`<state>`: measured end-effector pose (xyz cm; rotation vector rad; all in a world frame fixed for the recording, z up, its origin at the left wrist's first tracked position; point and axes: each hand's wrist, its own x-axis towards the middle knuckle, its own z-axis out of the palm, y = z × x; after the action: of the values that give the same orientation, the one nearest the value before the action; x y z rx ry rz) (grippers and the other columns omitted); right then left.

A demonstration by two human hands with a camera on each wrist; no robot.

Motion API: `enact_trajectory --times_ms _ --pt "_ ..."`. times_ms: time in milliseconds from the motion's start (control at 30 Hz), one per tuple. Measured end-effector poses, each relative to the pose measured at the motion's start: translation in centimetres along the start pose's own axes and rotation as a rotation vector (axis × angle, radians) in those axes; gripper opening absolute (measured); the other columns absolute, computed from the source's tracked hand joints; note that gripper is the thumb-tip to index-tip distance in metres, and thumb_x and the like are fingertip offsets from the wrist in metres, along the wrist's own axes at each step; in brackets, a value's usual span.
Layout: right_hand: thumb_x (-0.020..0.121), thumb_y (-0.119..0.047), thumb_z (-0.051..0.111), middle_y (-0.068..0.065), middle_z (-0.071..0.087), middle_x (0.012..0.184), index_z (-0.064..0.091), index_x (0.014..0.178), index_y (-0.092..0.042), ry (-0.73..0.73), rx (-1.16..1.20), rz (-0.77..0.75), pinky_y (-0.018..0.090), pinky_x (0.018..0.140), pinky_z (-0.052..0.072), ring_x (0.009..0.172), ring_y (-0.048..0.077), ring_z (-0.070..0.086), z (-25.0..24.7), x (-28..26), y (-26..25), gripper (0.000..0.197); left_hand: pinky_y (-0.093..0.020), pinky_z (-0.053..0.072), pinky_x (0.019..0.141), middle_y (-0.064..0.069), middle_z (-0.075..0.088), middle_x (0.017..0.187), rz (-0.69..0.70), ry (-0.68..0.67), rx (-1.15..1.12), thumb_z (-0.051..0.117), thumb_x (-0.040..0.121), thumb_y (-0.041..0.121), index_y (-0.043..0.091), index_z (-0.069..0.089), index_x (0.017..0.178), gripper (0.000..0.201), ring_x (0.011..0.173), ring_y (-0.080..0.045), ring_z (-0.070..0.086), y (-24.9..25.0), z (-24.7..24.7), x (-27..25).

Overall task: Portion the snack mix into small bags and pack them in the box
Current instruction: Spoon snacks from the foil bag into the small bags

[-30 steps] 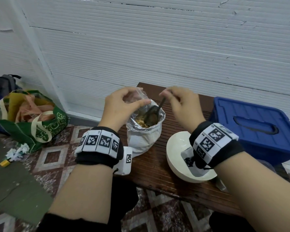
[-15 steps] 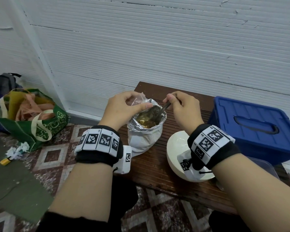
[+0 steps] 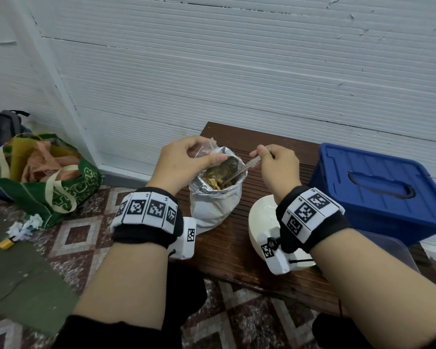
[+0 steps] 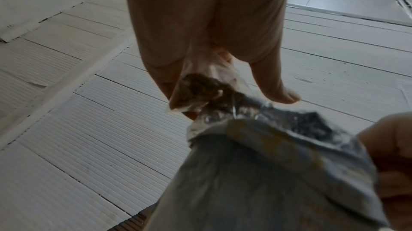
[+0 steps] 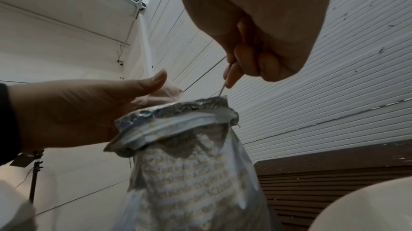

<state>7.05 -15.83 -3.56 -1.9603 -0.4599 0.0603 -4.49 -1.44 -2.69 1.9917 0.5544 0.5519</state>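
Right hand [image 3: 278, 170] grips spoon [image 3: 239, 170], handle slanting down-left into the foil snack pouch [image 3: 215, 197] on the desk [image 3: 227, 243]. Left hand [image 3: 184, 165] pinches small clear bag [image 4: 200, 86] at the pouch's left rim, beside the spoon bowl.

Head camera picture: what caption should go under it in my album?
Right hand lifts a spoon of snack mix from the foil bag toward the small clear bag in the left hand.
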Motion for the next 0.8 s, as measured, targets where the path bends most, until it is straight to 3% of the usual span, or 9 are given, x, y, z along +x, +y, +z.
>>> enact_trajectory --times_ms 67,133,267,400,500,633,800 --pt "0.099 -0.023 0.047 -0.003 0.063 0.063 0.067 0.074 -0.018 0.026 0.027 0.058 0.021 0.057 0.037 0.055 0.005 0.048 -0.2 0.2 0.1 0.032 -0.033 0.054 0.089 0.011 0.069 0.099 0.011 0.003 -0.014 0.076 0.056 0.059 0.027 0.072 0.104 0.057 0.098 -0.008 0.062 0.1 -0.1 -0.1" --pt "0.099 -0.023 0.046 -0.004 0.062 0.06 0.067 0.075 -0.018 0.054 0.062 0.11 0.022 0.06 0.039 0.057 0.006 0.051 -0.5 0.4 0.2 0.032 -0.03 0.054 0.088 0.012 0.069 0.099 0.019 0.024 -0.027 0.077 0.058 0.056 0.027 0.072 0.104 0.055 0.096 -0.004 0.062 0.1 -0.2 -0.1" --pt "0.099 -0.023 0.045 -0.003 0.063 0.063 0.067 0.078 -0.017 0.104 0.102 0.152 0.019 0.06 0.04 0.065 0.005 0.056 -1.3 0.6 -0.1 0.031 -0.025 0.053 0.084 0.013 0.068 0.097 0.03 0.038 -0.007 0.08 0.065 0.047 0.027 0.071 0.108 0.048 0.095 -0.004 0.061 -0.2 -0.6 0.0" --pt "0.1 -0.023 0.044 -0.004 0.063 0.066 0.067 0.078 -0.018 0.161 0.112 0.14 0.016 0.06 0.039 0.066 0.002 0.055 -2.5 0.8 -0.7 0.032 -0.008 0.044 0.071 0.014 0.066 0.095 0.028 0.005 0.021 0.082 0.065 0.044 0.03 0.069 0.1 0.04 0.09 0.003 0.06 -0.4 -1.0 0.0" --pt "0.1 -0.022 0.043 -0.002 0.063 0.07 0.065 0.077 -0.02 0.2 0.12 0.116 0.015 0.061 0.039 0.068 0.002 0.055 -3.5 1.1 -1.5 0.032 -0.003 0.043 0.064 0.015 0.066 0.091 0.026 -0.028 0.024 0.084 0.062 0.04 0.027 0.069 0.097 0.04 0.085 0.006 0.059 -0.5 -0.9 -0.1" --pt "0.1 -0.022 0.043 -0.005 0.061 0.066 0.067 0.08 -0.018 0.239 0.14 0.093 0.017 0.06 0.039 0.064 0.003 0.053 -4.3 1.7 -2.8 0.032 -0.008 0.043 0.068 0.016 0.065 0.09 0.042 -0.032 0.064 0.085 0.062 0.039 0.031 0.067 0.096 0.039 0.085 0.002 0.058 -0.6 -0.7 -0.1" --pt "0.1 -0.022 0.043 -0.005 0.062 0.069 0.069 0.084 -0.013 0.2 0.126 0.059 0.015 0.057 0.038 0.06 0.0 0.051 -3.9 2.1 -3.8 0.031 -0.011 0.044 0.068 0.015 0.066 0.088 0.068 -0.052 0.101 0.087 0.061 0.036 0.024 0.07 0.104 0.047 0.081 0.002 0.058 -0.5 -0.4 -0.1"
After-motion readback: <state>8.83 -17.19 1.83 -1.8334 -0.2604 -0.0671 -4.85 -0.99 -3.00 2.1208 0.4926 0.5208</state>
